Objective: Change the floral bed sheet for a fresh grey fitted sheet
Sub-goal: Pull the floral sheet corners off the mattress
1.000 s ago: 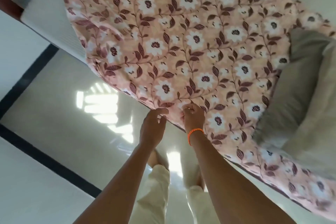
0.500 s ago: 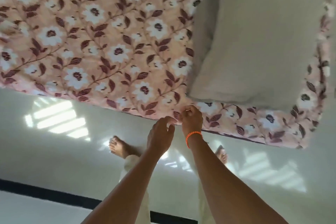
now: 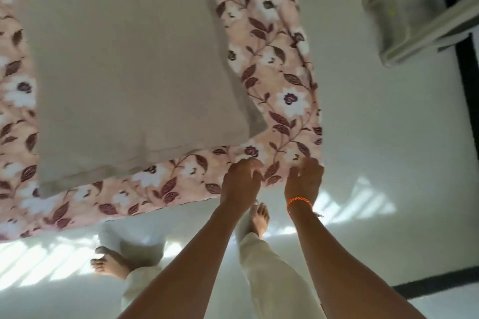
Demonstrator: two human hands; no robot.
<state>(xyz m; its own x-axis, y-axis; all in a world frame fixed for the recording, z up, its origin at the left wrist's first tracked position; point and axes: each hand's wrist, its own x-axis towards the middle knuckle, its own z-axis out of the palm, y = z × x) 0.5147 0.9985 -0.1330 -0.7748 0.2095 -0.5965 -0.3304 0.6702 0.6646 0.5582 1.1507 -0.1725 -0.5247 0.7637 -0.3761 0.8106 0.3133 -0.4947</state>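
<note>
The floral bed sheet [image 3: 274,65] covers the bed and fills the upper left of the view, its near edge and one corner hanging just above the pale floor [image 3: 375,137]. It looks soft, light and limp, a cloth that will fold and drag rather than slide as one piece, so the best hold is probably a pinch at the hem by that corner, where it can be peeled back along the edge.

On the sheet, well in from the corner, lies a large grey pillow [image 3: 124,59]; it sits squarely on the cloth and will likely have to be lifted off first, or it will weigh the sheet down as it is pulled. Whether this grey cloth is only a pillow or includes the fresh sheet cannot be told.

Beyond the corner, far to the right, stands a blurred pale piece of furniture [image 3: 425,13], well apart from the bed.

At the corner itself, the left hand [image 3: 242,184] has curled fingers pinching the sheet's edge. The right hand [image 3: 304,181], wearing an orange bracelet [image 3: 299,201], rests spread fingers on the corner, gripping nothing that shows.
</note>
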